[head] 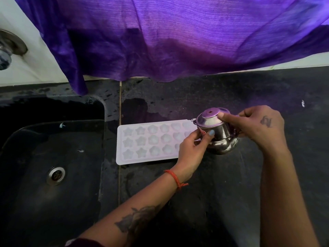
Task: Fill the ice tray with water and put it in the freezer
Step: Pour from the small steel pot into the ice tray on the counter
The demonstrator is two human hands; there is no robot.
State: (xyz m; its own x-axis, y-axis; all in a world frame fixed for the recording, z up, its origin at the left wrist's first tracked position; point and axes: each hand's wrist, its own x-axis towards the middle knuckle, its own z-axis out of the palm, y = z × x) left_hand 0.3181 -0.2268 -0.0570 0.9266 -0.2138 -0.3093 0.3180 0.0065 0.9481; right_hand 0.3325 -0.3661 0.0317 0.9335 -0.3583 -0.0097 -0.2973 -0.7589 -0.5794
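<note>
A white ice tray [142, 141] with star and round moulds lies flat on the dark counter [231, 184], just right of the sink. At its right end a small steel kettle [220, 138] with a domed lid is tilted toward the tray. My right hand [258, 125] grips the kettle from the right, thumb pressing on the lid. My left hand [194, 148] holds the kettle's lower left side, thumb on the steel body, and hides the tray's right end. Whether water is in the moulds is unclear.
A black sink [21, 175] with a steel drain [56, 175] fills the left. A metal tap [7, 49] sticks out of the white wall at upper left. A purple cloth [178, 36] hangs along the back above the counter, whose surface is wet in patches.
</note>
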